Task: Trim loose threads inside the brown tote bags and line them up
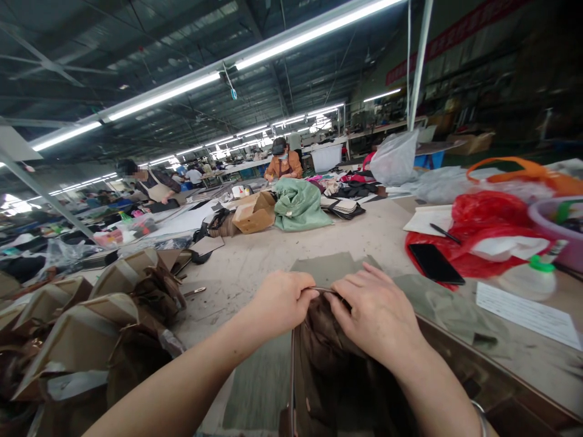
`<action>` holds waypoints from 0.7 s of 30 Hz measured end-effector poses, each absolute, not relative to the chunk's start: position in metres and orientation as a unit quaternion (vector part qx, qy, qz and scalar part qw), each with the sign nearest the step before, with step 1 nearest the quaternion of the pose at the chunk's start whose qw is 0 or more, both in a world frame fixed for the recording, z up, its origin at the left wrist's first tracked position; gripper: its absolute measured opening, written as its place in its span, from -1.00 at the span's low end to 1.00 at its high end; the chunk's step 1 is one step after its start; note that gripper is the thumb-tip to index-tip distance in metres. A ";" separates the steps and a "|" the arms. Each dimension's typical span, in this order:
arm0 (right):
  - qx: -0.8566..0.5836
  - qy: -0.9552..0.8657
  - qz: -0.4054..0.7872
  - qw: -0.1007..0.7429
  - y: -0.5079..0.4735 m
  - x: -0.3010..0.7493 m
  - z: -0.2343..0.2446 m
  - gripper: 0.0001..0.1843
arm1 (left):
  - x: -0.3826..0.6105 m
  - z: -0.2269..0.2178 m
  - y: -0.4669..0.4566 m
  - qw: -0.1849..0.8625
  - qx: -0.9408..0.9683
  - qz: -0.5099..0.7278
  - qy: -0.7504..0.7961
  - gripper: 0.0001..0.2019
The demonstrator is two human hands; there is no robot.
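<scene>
A dark brown bag (339,376) with a shiny lining-like fabric stands in front of me on the table. Its far top edge is pinched between the thumb and fingers of my left hand (285,300). Just to the right, my right hand (376,306) grips the same edge, thumb on the near side and some fingers hidden behind. The two hands are a short gap apart, with a thin strip of the edge showing between them. Under and behind the bag lies a grey-green sheet (259,388).
Several unfinished brown bags (91,334) crowd the left. On the right are a black phone (436,264), a red plastic bag (483,218), a squeeze bottle (532,276) and a written paper (528,312). A green sack (298,205) and cardboard box (254,212) stand ahead; co-workers sit beyond.
</scene>
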State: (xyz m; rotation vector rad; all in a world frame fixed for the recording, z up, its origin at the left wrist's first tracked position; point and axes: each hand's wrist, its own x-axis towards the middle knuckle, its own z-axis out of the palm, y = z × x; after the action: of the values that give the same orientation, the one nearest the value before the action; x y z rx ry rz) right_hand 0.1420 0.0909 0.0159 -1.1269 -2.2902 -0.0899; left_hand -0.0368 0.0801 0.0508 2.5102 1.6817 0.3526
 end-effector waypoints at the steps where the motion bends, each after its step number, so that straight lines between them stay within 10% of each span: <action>1: -0.415 -0.861 -0.032 0.293 0.091 0.144 0.016 -0.81 | -0.036 0.051 0.080 0.045 0.825 0.115 0.551 -0.81; 21: -0.442 -0.854 -0.070 0.265 0.100 0.166 0.016 -0.76 | -0.036 0.069 0.091 0.098 0.857 0.049 0.504 -0.77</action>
State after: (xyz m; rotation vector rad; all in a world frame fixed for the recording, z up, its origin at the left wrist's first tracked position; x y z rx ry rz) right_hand 0.1657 0.0996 0.0158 -1.1940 -2.3067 -0.1902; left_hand -0.0358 0.0912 0.0693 2.5356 1.4903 0.1463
